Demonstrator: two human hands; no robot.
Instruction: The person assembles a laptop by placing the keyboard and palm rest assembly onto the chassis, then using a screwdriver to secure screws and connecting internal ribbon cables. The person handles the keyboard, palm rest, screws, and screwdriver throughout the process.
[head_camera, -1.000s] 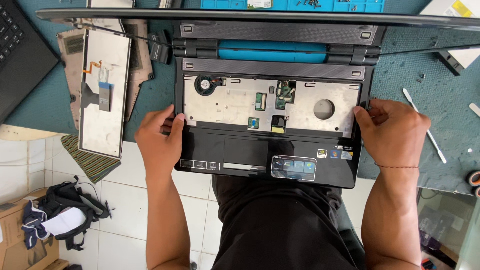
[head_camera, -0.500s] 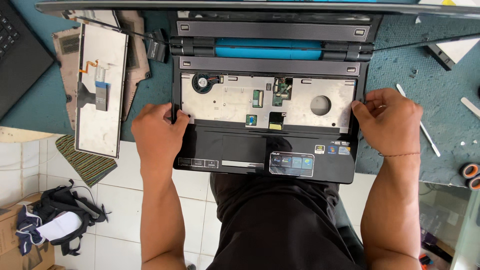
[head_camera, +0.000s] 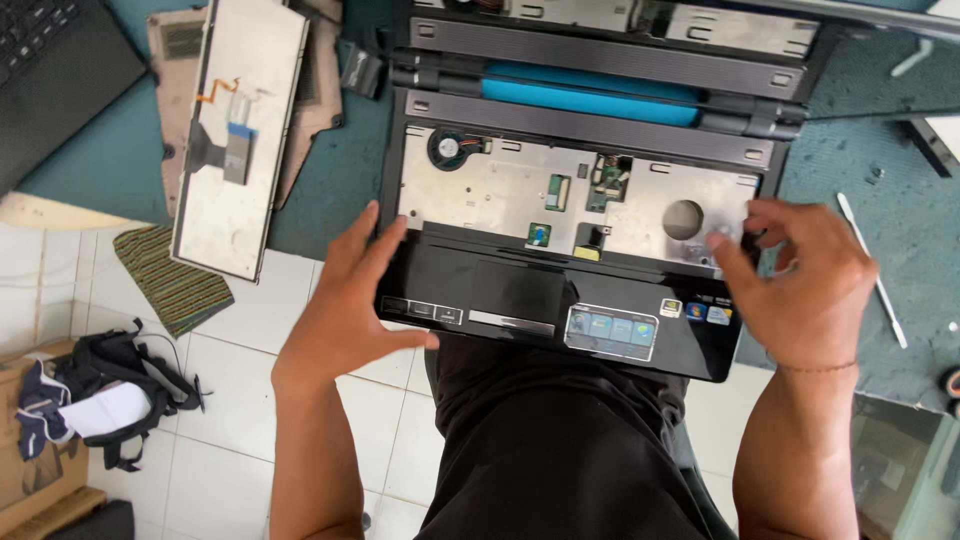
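A black laptop (head_camera: 520, 290) lies opened up in front of me with its keyboard removed, so a silver metal plate (head_camera: 500, 190) with a small fan and connectors shows. My left hand (head_camera: 350, 300) rests flat on the laptop's left front corner, fingers along the palmrest edge. Over the right side of the plate, by a round hole (head_camera: 683, 219), my right hand (head_camera: 800, 280) hovers with its fingers curled and pinched together; I cannot make out anything between them. A blue battery bar (head_camera: 590, 92) runs along the hinge.
The removed keyboard (head_camera: 240, 130) lies face down to the left on a teal mat (head_camera: 90, 160). Another black laptop (head_camera: 50, 70) sits at the far left. A white pry stick (head_camera: 872, 270) lies at the right. A striped cloth (head_camera: 170, 280) and a backpack (head_camera: 110, 400) are below on the tiled floor.
My right hand has left the laptop's right edge and moved inward over the metal plate, fingers pinching. My left hand has opened flat on the left corner. The view has moved closer.
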